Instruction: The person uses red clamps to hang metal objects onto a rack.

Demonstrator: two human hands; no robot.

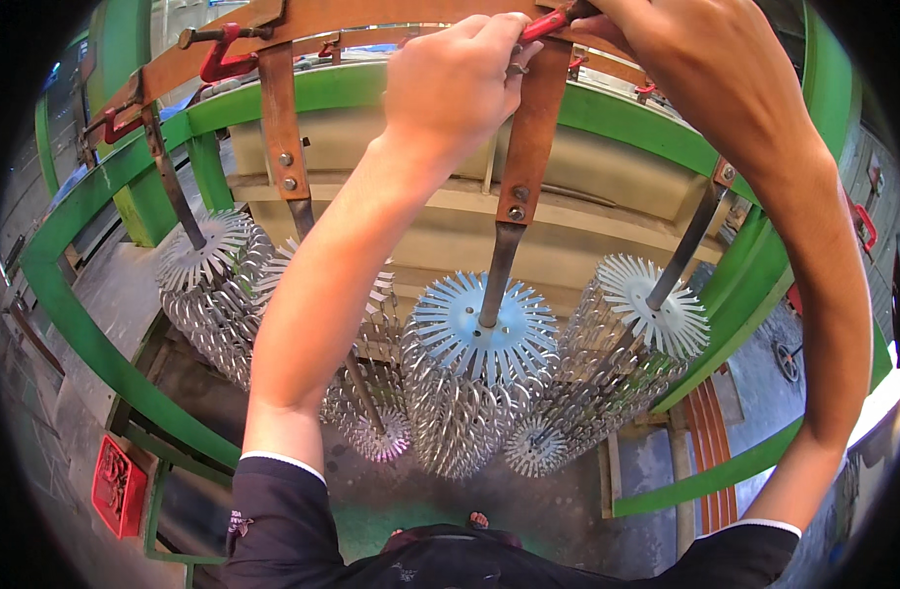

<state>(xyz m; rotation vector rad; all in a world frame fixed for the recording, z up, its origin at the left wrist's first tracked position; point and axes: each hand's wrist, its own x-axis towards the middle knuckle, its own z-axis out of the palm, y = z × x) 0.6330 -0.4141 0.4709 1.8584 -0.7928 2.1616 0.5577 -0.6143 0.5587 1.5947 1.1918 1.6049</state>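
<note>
Both my arms are raised to a copper-coloured bar [361, 22] along the top. My left hand [448, 86] is closed around a red C-clamp [545, 26] at the upper end of a copper hanger strip [535, 128]. My right hand [671, 44] is closed at the clamp's dark end, with its fingertips partly hidden. Below, the strip is bolted to a metal rod [499, 265] through a bluish slotted disc [484, 324]. Many shiny metal pieces [460, 422] hang in a dense bundle beneath that disc. My left forearm covers part of another bundle.
Similar hanging bundles flank it, topped by a right disc [656, 304] and a left disc [204, 250]. Another red clamp [224, 54] grips the bar. A green frame [106, 363] surrounds the bundles. A red bin [118, 488] stands at lower left; copper strips [715, 442] lean at right.
</note>
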